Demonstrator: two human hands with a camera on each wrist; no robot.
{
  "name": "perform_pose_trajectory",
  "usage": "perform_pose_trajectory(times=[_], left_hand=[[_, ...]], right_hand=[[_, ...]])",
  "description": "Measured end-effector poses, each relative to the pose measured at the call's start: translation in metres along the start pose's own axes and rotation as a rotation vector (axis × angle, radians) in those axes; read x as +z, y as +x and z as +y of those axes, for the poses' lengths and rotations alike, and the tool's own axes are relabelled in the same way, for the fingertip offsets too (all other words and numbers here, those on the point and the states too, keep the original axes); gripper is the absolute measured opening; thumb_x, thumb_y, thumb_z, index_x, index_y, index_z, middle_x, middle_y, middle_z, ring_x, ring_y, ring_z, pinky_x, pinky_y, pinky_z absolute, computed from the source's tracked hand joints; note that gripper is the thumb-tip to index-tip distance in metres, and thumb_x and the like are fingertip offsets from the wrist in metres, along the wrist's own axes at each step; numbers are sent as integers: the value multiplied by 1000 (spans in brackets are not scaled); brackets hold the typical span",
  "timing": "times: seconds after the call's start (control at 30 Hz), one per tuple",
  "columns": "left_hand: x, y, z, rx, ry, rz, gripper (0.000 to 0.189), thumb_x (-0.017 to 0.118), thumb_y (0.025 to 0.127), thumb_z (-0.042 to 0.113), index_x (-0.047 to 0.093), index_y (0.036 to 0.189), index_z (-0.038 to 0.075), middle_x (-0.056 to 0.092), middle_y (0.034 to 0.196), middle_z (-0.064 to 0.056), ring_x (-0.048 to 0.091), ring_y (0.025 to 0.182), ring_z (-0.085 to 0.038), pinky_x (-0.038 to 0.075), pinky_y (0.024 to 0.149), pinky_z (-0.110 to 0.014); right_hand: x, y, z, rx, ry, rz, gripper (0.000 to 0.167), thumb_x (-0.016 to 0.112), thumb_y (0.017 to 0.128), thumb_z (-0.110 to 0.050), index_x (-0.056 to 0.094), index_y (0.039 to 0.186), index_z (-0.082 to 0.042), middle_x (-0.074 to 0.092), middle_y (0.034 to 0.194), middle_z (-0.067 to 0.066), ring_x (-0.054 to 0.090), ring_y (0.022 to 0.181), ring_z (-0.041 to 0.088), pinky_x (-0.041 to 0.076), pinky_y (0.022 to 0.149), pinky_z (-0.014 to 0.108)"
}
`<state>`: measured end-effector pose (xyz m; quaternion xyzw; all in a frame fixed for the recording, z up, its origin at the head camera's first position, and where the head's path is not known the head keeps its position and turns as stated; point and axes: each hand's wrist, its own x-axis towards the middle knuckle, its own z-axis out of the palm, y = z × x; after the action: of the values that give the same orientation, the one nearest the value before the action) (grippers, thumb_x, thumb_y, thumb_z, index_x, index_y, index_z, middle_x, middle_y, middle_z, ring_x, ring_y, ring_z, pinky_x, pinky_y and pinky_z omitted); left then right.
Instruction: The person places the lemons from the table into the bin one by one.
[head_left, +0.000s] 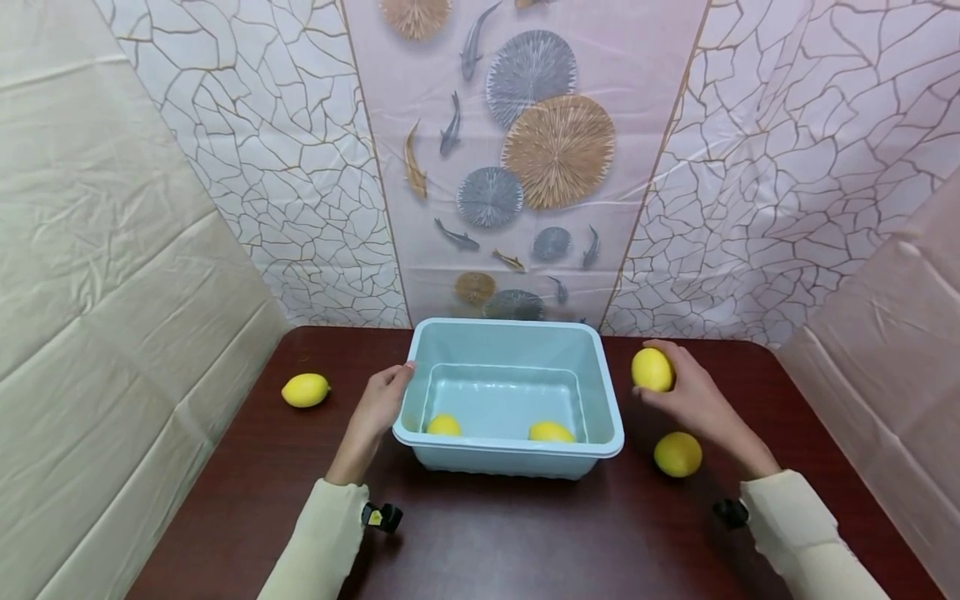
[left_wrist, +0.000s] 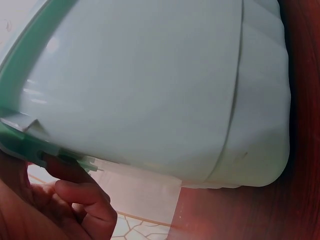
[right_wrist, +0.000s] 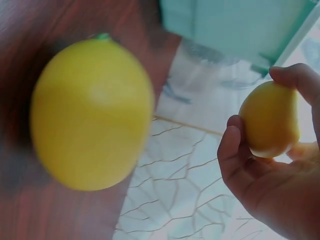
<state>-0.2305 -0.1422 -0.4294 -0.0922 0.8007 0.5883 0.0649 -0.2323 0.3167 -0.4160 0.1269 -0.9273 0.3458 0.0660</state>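
Observation:
A pale blue plastic basin [head_left: 510, 462] stands on the table, with one lemon [head_left: 444, 425] and another lemon [head_left: 551, 432] inside along its near wall. At its left rim, my left hand [head_left: 381, 404] grips the edge, thumb on top and fingers curled beneath, as the left wrist view shows. My right hand [head_left: 693, 396] holds a lemon [head_left: 652, 370] between thumb and fingers, just right of the basin. Nearer to me, below that hand, a further lemon [head_left: 678, 455] lies on the table; it looms large in the right wrist view [right_wrist: 92, 115].
One more lemon [head_left: 306, 390] lies on the dark red-brown table [head_left: 525, 542], left of my left hand. Behind the table hangs a patterned cloth backdrop [head_left: 487, 275], and pale cloth walls [head_left: 112, 333] close in both sides.

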Motion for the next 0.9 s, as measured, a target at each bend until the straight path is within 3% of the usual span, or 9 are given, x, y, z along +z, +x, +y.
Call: perform_pose_trajectory(times=[0.47, 0.7, 0.9], left_hand=[[-2, 0, 2, -5, -4, -27, 63, 43, 112, 46, 50, 153, -2, 59, 146, -23, 60, 128, -33, 48, 110, -53], [-2, 0, 1, -12, 3, -24, 65, 43, 113, 47, 48, 154, -3, 57, 148, -24, 59, 130, -34, 47, 112, -54], [0, 1, 0, -6, 4, -21, 64, 43, 113, 47, 49, 154, -2, 59, 145, -23, 61, 127, -33, 50, 109, -52]], right_hand=[[-2, -6, -43, -12, 72, 56, 80, 83, 92, -19, 40, 156, -2, 49, 140, 25, 56, 104, 36, 51, 79, 37], [2, -5, -60, -58, 119, 48, 75, 83, 91, -15, 44, 155, -6, 49, 138, 21, 56, 106, 32, 51, 81, 23], [8, -6, -71, -81, 110, 52, 72, 83, 90, -12, 48, 153, -9, 50, 138, 19, 55, 109, 32, 54, 86, 34]])
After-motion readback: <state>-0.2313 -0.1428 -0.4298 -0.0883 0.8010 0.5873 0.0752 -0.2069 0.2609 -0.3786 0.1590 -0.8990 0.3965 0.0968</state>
